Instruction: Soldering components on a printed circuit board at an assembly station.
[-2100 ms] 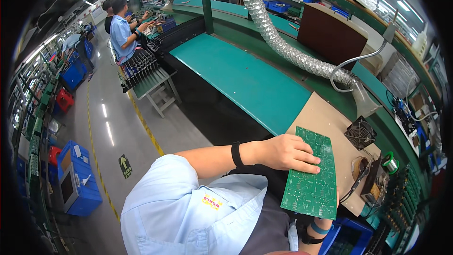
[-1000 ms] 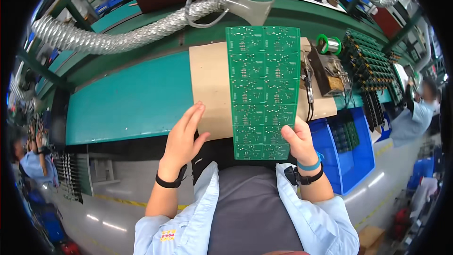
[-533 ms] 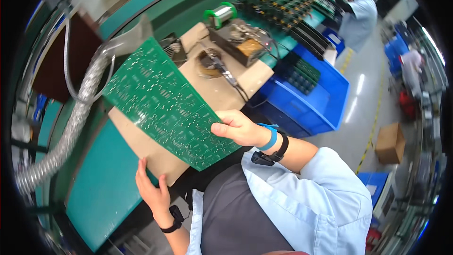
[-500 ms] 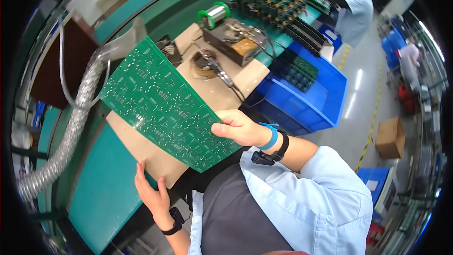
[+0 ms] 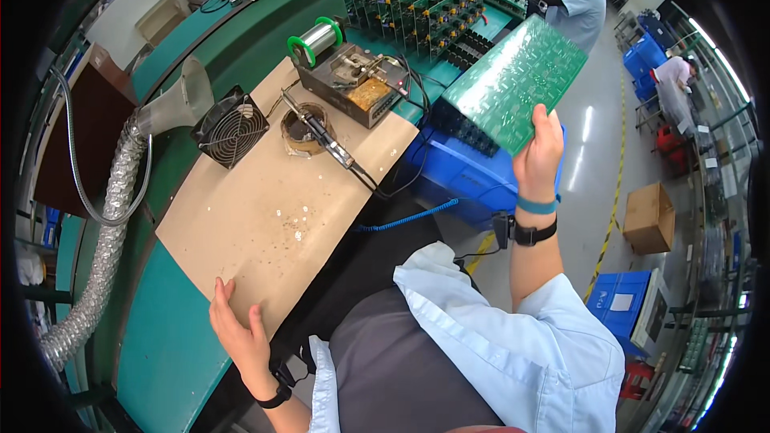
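Note:
My right hand [image 5: 539, 154] grips a green circuit board [image 5: 517, 84] by its near edge. The board is held tilted above the blue bin [image 5: 469, 172] on the right, hiding part of it. Light glares off the board's upper left part. My left hand [image 5: 241, 333] holds nothing, fingers apart, by the near left edge of the brown paper sheet [image 5: 257, 216] on the bench. On that sheet a soldering iron [image 5: 329, 140] rests across a round brown holder [image 5: 303, 130], and small pale specks lie scattered about.
A small black fan [image 5: 231, 127] stands beside a fume hose [image 5: 112, 248]. Behind the iron are a soldering station [image 5: 353, 84] and a solder wire spool [image 5: 317, 42]. Upright circuit boards [image 5: 417, 4] fill the back. A co-worker [image 5: 577, 0] stands far right; a cardboard box [image 5: 650, 219] sits on the floor.
My right hand has carried the circuit board from over the brown sheet to the right, above the blue bin. The fan and soldering iron are uncovered. My left hand remains open near the sheet's edge.

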`<state>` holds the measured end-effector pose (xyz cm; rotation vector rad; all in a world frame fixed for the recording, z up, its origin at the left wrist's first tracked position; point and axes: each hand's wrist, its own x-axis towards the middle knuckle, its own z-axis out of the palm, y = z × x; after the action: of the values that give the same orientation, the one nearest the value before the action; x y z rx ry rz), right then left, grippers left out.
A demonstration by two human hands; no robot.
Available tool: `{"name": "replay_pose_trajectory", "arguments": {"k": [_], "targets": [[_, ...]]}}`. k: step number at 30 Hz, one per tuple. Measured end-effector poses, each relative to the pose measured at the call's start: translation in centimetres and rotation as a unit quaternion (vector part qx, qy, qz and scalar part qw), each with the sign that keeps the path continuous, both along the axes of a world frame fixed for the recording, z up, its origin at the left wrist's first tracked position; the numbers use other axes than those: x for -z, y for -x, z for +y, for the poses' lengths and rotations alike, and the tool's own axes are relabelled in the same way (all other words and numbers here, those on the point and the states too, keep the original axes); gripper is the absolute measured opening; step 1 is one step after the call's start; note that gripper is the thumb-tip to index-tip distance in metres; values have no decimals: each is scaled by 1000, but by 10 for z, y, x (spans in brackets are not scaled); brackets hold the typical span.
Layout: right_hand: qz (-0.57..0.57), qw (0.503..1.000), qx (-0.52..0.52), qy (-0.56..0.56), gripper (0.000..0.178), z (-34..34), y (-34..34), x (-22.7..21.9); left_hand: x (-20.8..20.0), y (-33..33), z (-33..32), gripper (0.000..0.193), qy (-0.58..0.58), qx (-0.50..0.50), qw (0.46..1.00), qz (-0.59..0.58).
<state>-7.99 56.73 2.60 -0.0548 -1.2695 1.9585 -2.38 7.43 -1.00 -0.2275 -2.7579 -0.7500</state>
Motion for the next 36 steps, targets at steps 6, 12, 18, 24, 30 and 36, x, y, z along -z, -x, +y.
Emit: {"name": "replay_pose_trajectory", "arguments": {"k": [6,12,18,24,30,36], "targets": [[-19,999,-48,9,31,88,52,17,4,6,8,66,15,4,1000,18],[-120,991,-30,-41,25,146,103,22,10,10,5,64,35,-2,999,34],[-193,979,-1,-73,23,143,139,14,14,15,5,69,-15,-41,998,51],[-274,945,61,-170,28,141,166,13,15,17,2,75,-44,-42,996,62],[-322,921,75,-208,40,146,184,6,19,19,-3,76,-23,-46,997,61],[-447,853,70,-259,53,139,199,-16,24,19,-3,81,-125,-69,987,75]]}}
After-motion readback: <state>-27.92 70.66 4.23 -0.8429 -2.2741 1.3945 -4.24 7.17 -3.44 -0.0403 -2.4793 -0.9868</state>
